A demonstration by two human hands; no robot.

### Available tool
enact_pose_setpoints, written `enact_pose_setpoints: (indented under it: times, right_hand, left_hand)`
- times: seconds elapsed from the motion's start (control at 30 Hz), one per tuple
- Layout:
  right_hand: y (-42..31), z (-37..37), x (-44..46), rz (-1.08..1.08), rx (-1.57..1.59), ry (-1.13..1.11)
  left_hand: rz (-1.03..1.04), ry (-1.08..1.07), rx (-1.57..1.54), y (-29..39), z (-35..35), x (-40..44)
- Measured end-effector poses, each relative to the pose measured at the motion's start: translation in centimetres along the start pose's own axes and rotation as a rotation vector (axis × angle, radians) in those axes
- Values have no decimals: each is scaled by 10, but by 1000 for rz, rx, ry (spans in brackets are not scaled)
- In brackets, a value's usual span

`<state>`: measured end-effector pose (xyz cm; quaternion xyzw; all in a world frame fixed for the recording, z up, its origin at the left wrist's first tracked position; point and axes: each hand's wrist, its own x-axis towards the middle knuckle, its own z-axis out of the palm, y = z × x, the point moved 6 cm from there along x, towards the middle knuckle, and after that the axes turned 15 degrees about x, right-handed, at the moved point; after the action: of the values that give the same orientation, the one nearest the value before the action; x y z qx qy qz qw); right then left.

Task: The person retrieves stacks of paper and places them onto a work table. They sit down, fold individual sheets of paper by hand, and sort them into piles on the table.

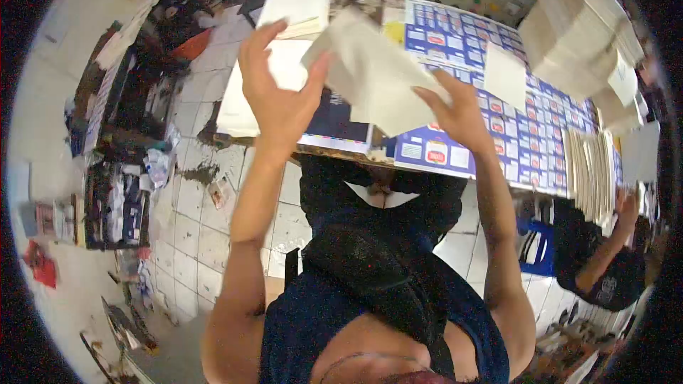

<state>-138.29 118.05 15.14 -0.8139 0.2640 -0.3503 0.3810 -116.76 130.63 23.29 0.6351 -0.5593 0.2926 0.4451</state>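
Note:
Cream folded paper (388, 89), partly blurred, is spread over the table in front of me. My right hand (459, 110) has its right edge pinched between thumb and fingers. On the other side, my left hand (281, 96) is open, its thumb near the paper's left edge and its fingers spread above a stack of cream sheets (238, 103). Another pale stack (295, 3) lies behind that one. Under the paper, a dark printed sheet (334, 124) is partly covered. Blue printed sheets (445, 153) cover the table's right part, with a loose cream sheet (505, 75) on them.
Upright cream sheets (589, 171) stand in a row at the table's right end, near a co-worker's arm (608, 256). Tall paper piles (576, 35) rise at the back right. A blue plastic stool (537, 249) is below the table. Cluttered shelving (117, 203) stands at left.

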Motion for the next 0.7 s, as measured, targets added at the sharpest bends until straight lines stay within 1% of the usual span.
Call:
enact_pose_setpoints:
  times: [0.03, 0.07, 0.1, 0.13, 0.17, 0.23, 0.27, 0.37, 0.5, 0.53, 0.63, 0.7]
  right_hand:
    - [4, -3, -5, 28, 95, 29]
    - [11, -1, -9, 67, 309, 85]
    - [21, 2, -13, 111, 519, 143]
    - [30, 7, -17, 161, 729, 202]
    - [33, 14, -20, 174, 768, 188]
    - [40, 26, -22, 199, 843, 160]
    - [46, 32, -22, 193, 721, 139]
    - [67, 45, -32, 347, 733, 175]
    - [88, 61, -43, 275, 1037, 448]
    - [92, 64, -46, 292, 1121, 475]
    - [85, 70, -49, 351, 1211, 468]
    - [89, 73, -50, 385, 1234, 433]
  left_hand:
    - [-235, 29, -137, -21, 4, -20]
    - [-360, -30, -288, -36, 20, -39]
    - [-451, -187, -436, -40, 38, -57]
    - [-477, -236, -630, -32, 50, -71]
    - [-495, -279, -826, -22, 61, -83]
    - [-687, -444, -897, -22, 81, -112]
    - [-781, -531, -935, -21, 85, -121]
    - [-808, -578, -803, -17, 80, -126]
    - [-782, -547, -841, -13, 79, -131]
    - [-814, -509, -905, -14, 81, -132]
    - [-867, -529, -1001, -17, 84, -137]
    - [-994, -593, -1214, -20, 89, -147]
